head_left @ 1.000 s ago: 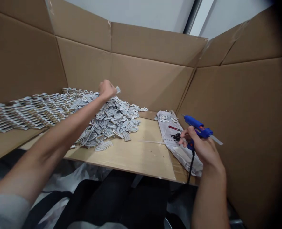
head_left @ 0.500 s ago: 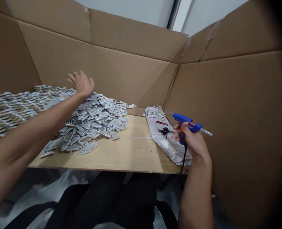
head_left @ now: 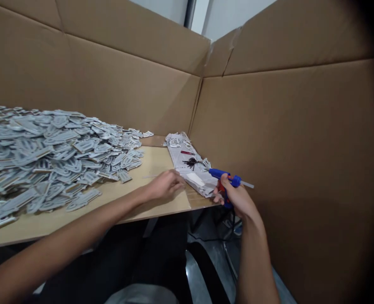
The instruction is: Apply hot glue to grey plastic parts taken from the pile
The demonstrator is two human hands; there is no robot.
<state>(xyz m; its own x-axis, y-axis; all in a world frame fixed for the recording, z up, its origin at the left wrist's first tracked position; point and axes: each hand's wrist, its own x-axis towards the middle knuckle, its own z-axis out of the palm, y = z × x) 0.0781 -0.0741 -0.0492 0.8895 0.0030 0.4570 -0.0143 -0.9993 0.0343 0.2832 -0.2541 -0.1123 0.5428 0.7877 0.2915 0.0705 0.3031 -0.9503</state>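
A large heap of flat grey-and-white cut-out pieces (head_left: 63,156) covers the left of the wooden table (head_left: 155,162). My left hand (head_left: 164,185) rests palm down on the bare wood, to the right of the heap and just left of a white plastic sheet (head_left: 187,164). Its fingers are bunched, and anything under them is hidden. My right hand (head_left: 236,198) is closed around the grip of a blue hot glue gun (head_left: 221,174), whose translucent glue stick (head_left: 247,184) points right. The gun's nozzle end is over the sheet's near corner.
Tall cardboard walls (head_left: 126,84) surround the table on the back and right. Black wire-like bits (head_left: 191,163) and a small red item (head_left: 187,152) lie on the sheet. A black cord (head_left: 233,221) hangs from the gun below the table edge.
My left hand has come down from the heap, where it held a piece and then opened, to the table near the sheet. The view has swung left. The glue gun stays in my right hand.
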